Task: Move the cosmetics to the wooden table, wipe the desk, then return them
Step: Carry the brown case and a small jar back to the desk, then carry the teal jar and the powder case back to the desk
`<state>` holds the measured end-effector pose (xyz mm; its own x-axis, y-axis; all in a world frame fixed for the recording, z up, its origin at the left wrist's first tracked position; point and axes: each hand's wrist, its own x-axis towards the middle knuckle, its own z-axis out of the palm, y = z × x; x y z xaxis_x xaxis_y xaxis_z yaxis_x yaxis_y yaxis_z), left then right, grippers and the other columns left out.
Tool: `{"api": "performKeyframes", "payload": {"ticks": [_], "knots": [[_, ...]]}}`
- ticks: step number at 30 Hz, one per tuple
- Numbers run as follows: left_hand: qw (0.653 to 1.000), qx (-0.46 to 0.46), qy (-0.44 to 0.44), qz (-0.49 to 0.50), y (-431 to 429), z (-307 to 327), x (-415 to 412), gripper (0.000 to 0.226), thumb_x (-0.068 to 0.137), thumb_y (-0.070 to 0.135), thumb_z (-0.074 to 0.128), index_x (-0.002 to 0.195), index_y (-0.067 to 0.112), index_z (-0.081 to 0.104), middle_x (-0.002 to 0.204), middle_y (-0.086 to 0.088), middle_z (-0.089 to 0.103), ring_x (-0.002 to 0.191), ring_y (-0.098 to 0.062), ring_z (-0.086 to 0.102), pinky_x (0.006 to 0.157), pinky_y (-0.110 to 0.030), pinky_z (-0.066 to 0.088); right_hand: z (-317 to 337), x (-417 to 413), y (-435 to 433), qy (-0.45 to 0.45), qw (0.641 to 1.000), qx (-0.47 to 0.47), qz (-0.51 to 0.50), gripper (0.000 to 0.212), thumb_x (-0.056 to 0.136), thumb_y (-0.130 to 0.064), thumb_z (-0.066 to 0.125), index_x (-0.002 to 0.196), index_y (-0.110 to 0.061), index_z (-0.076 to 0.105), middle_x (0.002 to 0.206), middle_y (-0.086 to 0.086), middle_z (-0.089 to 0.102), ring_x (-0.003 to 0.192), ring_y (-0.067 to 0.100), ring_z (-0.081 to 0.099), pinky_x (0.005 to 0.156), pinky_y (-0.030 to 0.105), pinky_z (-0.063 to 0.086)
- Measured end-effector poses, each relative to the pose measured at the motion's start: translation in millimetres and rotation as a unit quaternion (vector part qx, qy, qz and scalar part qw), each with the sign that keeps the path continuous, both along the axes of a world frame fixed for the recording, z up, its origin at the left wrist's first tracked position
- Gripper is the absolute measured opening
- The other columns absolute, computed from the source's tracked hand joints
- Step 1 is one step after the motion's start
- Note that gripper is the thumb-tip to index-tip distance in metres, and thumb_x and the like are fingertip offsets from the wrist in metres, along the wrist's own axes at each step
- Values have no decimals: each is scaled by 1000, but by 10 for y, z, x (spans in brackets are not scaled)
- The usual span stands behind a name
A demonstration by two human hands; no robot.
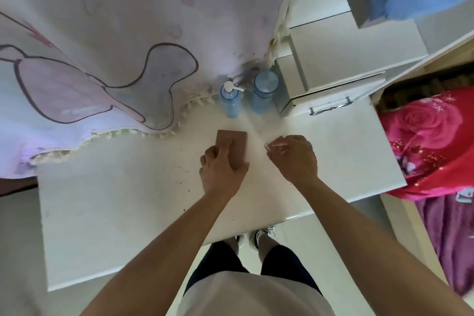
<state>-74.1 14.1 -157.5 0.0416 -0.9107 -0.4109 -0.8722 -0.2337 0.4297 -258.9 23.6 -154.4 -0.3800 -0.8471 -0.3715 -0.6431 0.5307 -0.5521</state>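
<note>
Box (232, 141), brown, lies on the table (128, 213) under my left hand (221, 167), fingers closed over it. My right hand (295, 156) pinches a small clear item (275, 147); two blue bottles (230, 102) stand behind.

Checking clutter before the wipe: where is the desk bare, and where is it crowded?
Bare: the wide front-left stretch of the desk, below the curtain, and the right edge beside the drawer box. Crowded: the back middle, where two bottles stand, with both hands just before them.
</note>
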Motion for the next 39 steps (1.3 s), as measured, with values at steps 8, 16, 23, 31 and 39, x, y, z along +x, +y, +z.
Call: {"api": "performKeyframes", "payload": {"ticks": [8,16,23,31,39], "knots": [[1000,20,11,-17,-202,-147,-177,68,90,48,56,149,26,29,146,-14,29,125,-33,32,97,-47,44,-218,51,-238,-26,997,-19,-72,22,91,-15,64,110,-13,74,120,6,64,100,21,65,80,5,32],[991,41,87,-89,-254,-131,-63,69,93,30,55,152,30,19,158,-9,18,137,-32,27,104,-45,38,-93,44,-211,-79,994,-29,-72,34,95,-5,52,122,-20,68,130,-1,63,115,18,60,102,21,41],[992,-75,25,-99,-236,415,280,55,102,37,37,153,25,24,162,-9,11,148,-29,13,117,-48,21,396,-29,-93,-33,991,-130,-17,29,99,-15,47,117,-25,67,121,-4,65,110,16,62,94,28,46],[955,-278,-102,-3,193,1295,756,54,101,40,28,153,25,27,162,-12,11,150,-28,5,118,-54,12,1001,382,-175,66,925,-329,177,33,100,-27,50,129,-19,63,142,9,51,131,28,45,103,40,44],[908,-286,-231,203,1404,2110,1825,55,100,37,32,152,18,31,160,-20,13,148,-37,10,113,-63,18,1634,1920,3,56,816,-389,424,64,102,-50,36,157,-22,17,164,15,2,152,31,1,122,48,13]]}}
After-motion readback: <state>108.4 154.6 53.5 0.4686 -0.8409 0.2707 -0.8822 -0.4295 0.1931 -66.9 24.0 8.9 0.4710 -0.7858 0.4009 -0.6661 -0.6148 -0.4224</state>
